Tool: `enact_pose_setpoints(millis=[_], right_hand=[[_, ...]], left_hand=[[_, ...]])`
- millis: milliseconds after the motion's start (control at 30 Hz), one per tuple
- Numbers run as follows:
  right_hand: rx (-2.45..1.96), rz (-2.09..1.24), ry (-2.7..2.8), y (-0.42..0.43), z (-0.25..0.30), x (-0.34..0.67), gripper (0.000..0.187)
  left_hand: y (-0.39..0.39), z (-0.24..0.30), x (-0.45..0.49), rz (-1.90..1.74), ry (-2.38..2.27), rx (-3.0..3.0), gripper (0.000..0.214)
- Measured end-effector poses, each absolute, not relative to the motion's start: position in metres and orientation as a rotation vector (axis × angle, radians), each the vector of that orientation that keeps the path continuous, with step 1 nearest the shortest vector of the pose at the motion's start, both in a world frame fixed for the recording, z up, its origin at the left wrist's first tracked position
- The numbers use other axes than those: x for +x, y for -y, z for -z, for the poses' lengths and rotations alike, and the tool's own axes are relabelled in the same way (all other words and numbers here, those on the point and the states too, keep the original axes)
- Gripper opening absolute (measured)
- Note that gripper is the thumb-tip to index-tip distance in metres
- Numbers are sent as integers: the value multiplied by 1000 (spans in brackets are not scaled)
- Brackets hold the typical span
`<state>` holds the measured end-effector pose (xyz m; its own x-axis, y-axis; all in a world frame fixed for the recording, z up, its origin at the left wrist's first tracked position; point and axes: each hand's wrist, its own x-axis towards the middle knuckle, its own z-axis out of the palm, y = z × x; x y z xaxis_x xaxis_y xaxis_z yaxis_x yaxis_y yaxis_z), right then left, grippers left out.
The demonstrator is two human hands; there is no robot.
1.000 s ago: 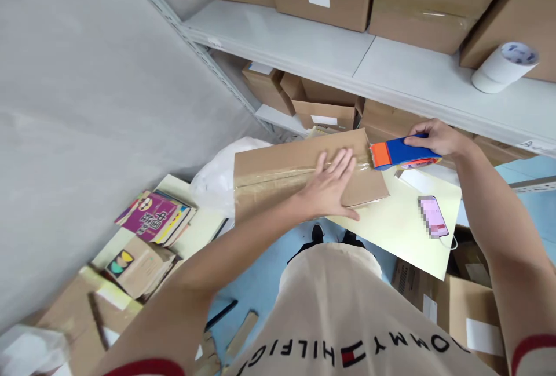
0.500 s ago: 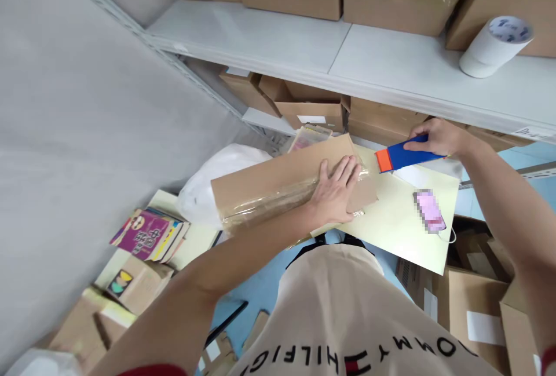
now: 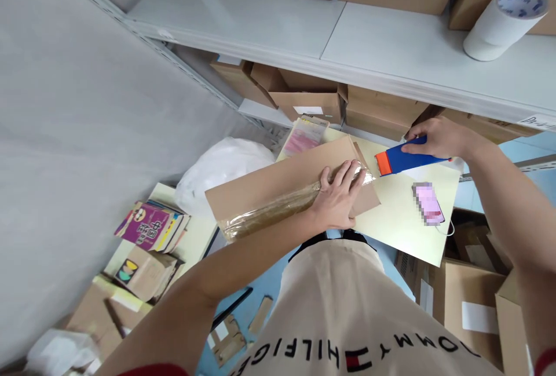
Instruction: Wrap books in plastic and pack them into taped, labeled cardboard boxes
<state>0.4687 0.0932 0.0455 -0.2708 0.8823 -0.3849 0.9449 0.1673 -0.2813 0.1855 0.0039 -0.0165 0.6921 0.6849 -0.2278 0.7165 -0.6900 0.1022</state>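
A long, flat cardboard box point(image 3: 278, 179) lies slanted on the pale yellow tabletop, with shiny clear tape point(image 3: 278, 209) along its near side. Flat on the box's right end, over the tape, rests my left hand point(image 3: 339, 196), fingers stretched out. The tape's crinkled end sticks out past those fingertips. My right hand point(image 3: 434, 135) grips a blue tape dispenser point(image 3: 412, 156) from above. Its orange front points left, a short distance from the box. The roll inside the dispenser cannot be made out.
Right of the box lies a phone point(image 3: 428, 203) with a white cable. A shelf point(image 3: 369, 46) runs behind the table, bearing cartons and white tape rolls point(image 3: 504, 22). Books point(image 3: 152, 228) and a white plastic bag point(image 3: 223, 170) are on the left. Open cartons point(image 3: 469, 300) stand lower right.
The view has shifted slightly. My left hand has moved a little along the taped edge to the right, pressing the tape flatter. My right hand keeps the dispenser in nearly the same place.
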Motion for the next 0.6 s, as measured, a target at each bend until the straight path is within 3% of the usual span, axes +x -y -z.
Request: enact_pose_setpoints(millis=[233,367,600], right_hand=[[1794,701,-2187,-67,-66,475,36],[1759,671,-2227,-59,-61,476,36],[1827,652,-2103,-56,-48,469,37]], left_hand=[[26,13,188,225,-1115,2718,111],[35,17,193,147,-1085,2671,100],[11,37,200,131,-1133,2652,90]])
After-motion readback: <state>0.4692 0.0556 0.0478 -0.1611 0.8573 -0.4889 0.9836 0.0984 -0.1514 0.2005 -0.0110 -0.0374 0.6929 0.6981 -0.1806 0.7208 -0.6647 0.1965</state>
